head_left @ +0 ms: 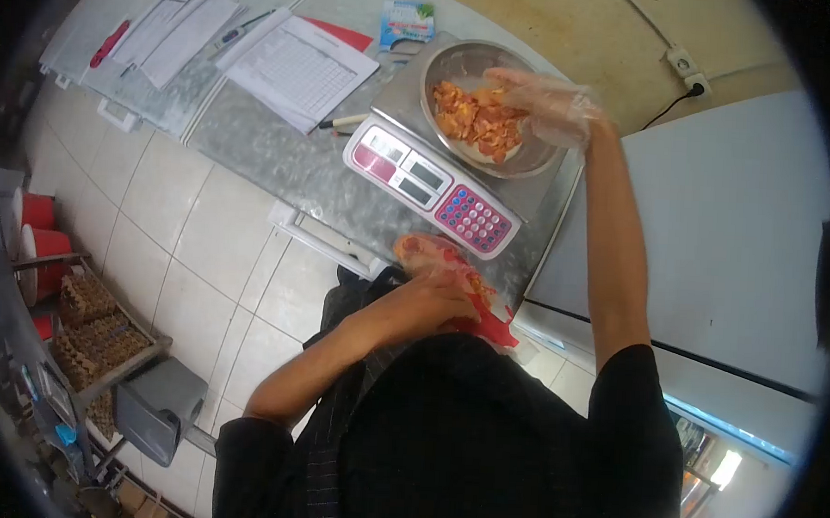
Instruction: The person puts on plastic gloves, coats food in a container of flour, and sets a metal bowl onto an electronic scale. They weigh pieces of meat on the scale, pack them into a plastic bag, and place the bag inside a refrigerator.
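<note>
A metal bowl (547, 161) with orange-red marinated pieces of meat (477, 121) stands on the plate of a digital scale (432, 186). My right hand (547, 103), in a clear plastic glove, reaches over the bowl's right side, fingers stretched out above the meat; nothing shows between them. Close to my body, below the scale's keypad, my left hand (432, 301) is closed on a clear and red plastic bag (491, 320). Orange-red pieces show through the bag, and its far end bulges at the counter's edge.
Printed sheets (298, 69), a pen and a blue packet (407, 25) lie on the grey counter (245, 127). A white appliance (713, 226) stands at the right. At lower left are a grey chair (158, 410), egg trays (92, 337) and red containers (45, 252).
</note>
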A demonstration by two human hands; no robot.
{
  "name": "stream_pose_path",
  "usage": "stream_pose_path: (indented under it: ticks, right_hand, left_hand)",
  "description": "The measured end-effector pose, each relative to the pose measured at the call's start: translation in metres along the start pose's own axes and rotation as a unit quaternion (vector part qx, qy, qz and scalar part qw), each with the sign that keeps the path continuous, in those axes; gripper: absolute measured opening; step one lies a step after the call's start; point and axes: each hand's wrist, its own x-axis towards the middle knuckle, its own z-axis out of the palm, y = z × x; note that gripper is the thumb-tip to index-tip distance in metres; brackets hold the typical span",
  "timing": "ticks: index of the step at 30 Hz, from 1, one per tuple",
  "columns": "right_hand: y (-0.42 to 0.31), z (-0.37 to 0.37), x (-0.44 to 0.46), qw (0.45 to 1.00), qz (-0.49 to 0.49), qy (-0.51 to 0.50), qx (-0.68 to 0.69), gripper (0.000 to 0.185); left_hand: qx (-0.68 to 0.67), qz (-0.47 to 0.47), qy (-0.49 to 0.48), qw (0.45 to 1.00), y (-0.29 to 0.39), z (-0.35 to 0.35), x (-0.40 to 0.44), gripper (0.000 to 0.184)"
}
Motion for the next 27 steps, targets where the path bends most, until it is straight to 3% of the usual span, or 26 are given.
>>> stream_pose_path:
  ticks: [2,4,6,8,9,11,15,18,20,21,23,27]
  right_hand:
    - [-0.001,0.001,-0.001,0.995,-0.019,0.071,-0.061,0.049]
    - [0.021,-0.017,0.02,0.994,-0.046,0.089,-0.039,0.047]
    - [0.041,-0.021,0.037,0.991,-0.077,0.108,-0.017,0.046]
    - [0.048,-0.015,0.041,0.907,-0.159,0.245,-0.303,0.046]
    - [0.044,-0.011,0.04,0.908,-0.158,0.244,-0.303,0.046]
    - [0.032,-0.001,0.033,0.908,-0.017,0.283,-0.307,0.047]
    - [0.01,0.008,0.013,0.897,-0.028,0.271,-0.347,0.057]
    - [0.004,0.0,0.003,0.796,-0.131,0.213,-0.55,0.059]
    - [0.012,-0.017,0.005,0.942,-0.149,0.118,-0.277,0.055]
    - [0.0,-0.008,-0.001,0.943,-0.151,0.114,-0.276,0.055]
    - [-0.019,0.007,-0.018,0.965,-0.05,0.139,-0.217,0.046]
    - [-0.004,-0.004,-0.005,0.974,-0.09,0.141,-0.154,0.043]
  left_hand:
    - [-0.003,-0.014,-0.003,1.0,0.003,-0.003,0.001,0.025]
    - [0.033,-0.001,-0.012,0.999,0.002,-0.004,0.0,0.036]
    - [0.042,-0.009,-0.011,0.999,0.003,-0.003,-0.002,0.036]
    - [0.053,-0.012,-0.013,0.998,0.004,-0.003,-0.003,0.035]
    - [0.064,-0.01,-0.015,0.998,0.004,-0.003,-0.002,0.036]
    - [0.073,-0.009,-0.017,0.997,0.005,-0.004,-0.002,0.036]
    - [0.049,-0.018,-0.033,0.998,0.007,-0.007,-0.001,0.036]
    - [0.051,-0.018,-0.025,0.998,0.005,-0.006,-0.002,0.034]
    - [0.051,-0.017,-0.013,0.998,0.004,-0.002,-0.003,0.034]
    - [0.065,-0.013,-0.004,0.998,0.002,0.001,-0.002,0.033]
    - [0.079,-0.01,0.004,0.997,0.002,0.004,-0.001,0.033]
    - [0.059,-0.02,0.004,0.998,0.001,0.008,0.0,0.031]
